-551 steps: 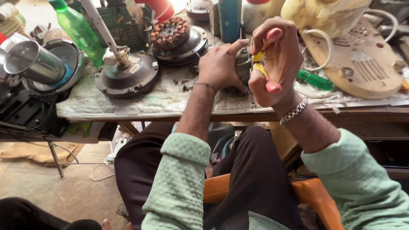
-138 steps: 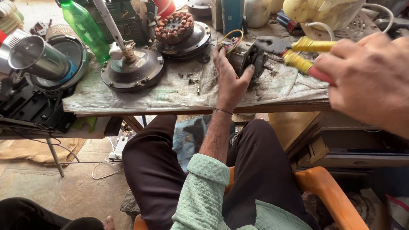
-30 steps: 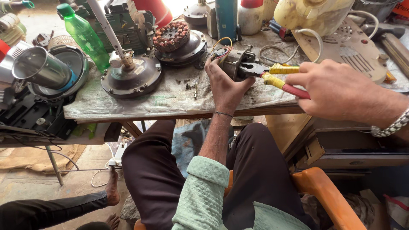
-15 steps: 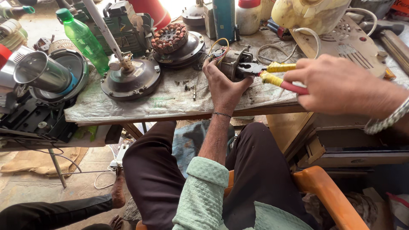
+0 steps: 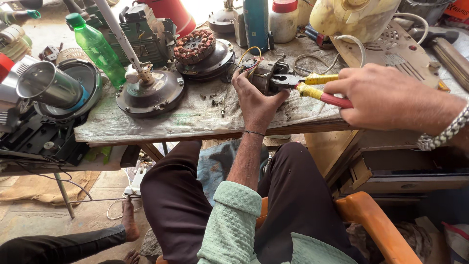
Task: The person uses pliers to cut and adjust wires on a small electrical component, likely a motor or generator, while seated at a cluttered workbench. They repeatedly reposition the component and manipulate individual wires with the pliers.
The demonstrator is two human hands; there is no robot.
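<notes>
Left hand (image 5: 256,100) clamps the small motor (image 5: 266,76) on the surface (image 5: 195,117). Right hand (image 5: 386,98) squeezes pliers (image 5: 312,88), apparently biting its fitting. Motor: heavy, rigid; grip the housing, avoid fragile wires (image 5: 249,54).

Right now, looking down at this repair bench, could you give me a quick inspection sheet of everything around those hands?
Surface: workbench covered with a worn, stained sheet.
Job's things: small motor on the bench; pliers with yellow and red handles, nose at the motor.
Clutter: green bottle, fan motor housing, copper winding, metal jar, blue can, loose screws.
Grippers: left hand steadies the motor; right hand grips the pliers.
Cables: coloured wires on the motor; white cord.
Surroundings: orange chair; another person's foot on the floor.
</notes>
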